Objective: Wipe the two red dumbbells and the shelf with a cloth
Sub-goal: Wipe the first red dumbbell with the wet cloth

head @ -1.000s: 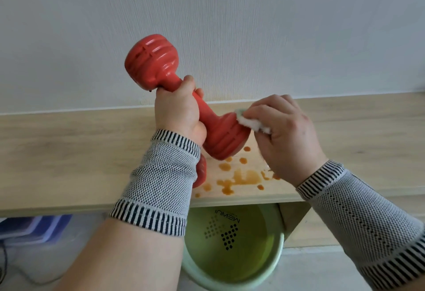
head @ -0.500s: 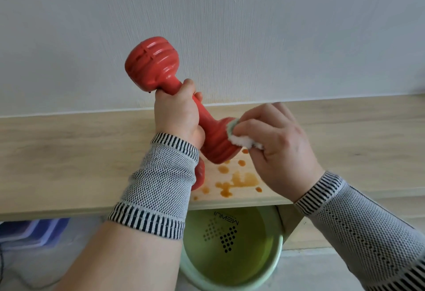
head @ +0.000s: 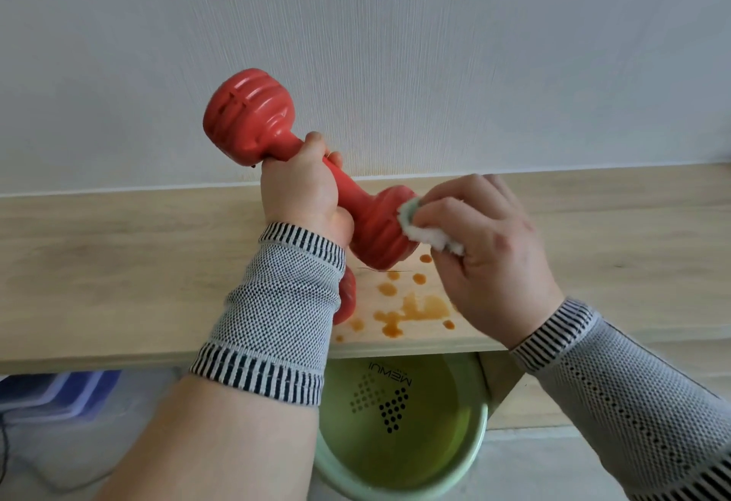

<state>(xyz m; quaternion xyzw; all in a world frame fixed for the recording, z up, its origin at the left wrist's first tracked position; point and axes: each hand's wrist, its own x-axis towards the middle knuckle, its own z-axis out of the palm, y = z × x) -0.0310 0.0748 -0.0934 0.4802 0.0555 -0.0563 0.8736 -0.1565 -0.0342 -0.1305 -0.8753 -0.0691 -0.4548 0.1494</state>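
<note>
Above the light wooden shelf (head: 118, 263), a red dumbbell (head: 316, 180) is held tilted, its upper head raised to the left against the pale wall (head: 395, 45) and its lower head pointing down to the right, clear of the boards. The bar is gripped by the left hand (head: 302, 193), whose fingers are curled round it just below the upper head; the wrist is covered by a grey knitted sleeve with a striped cuff (head: 277, 302). A small white cloth (head: 425, 229), with a greenish edge, is pinched between the thumb and curled fingers of the right hand (head: 486, 251) and is pressed against the right side of the lower head. Directly under that head and beneath the right hand, orange-brown stains (head: 411, 308) are spread in drops and a larger blot near the front edge of the shelf. A second red dumbbell (head: 348, 296) is seen only in part, lying on the shelf behind the left wrist and mostly hidden by the sleeve; how it lies cannot be told. Below the shelf edge, between the two forearms, a green bucket (head: 395, 488) is seen from above, with a dotted mark printed on its inside. Further left of the left forearm, under the shelf, something blue (head: 59, 393) is partly visible.
</note>
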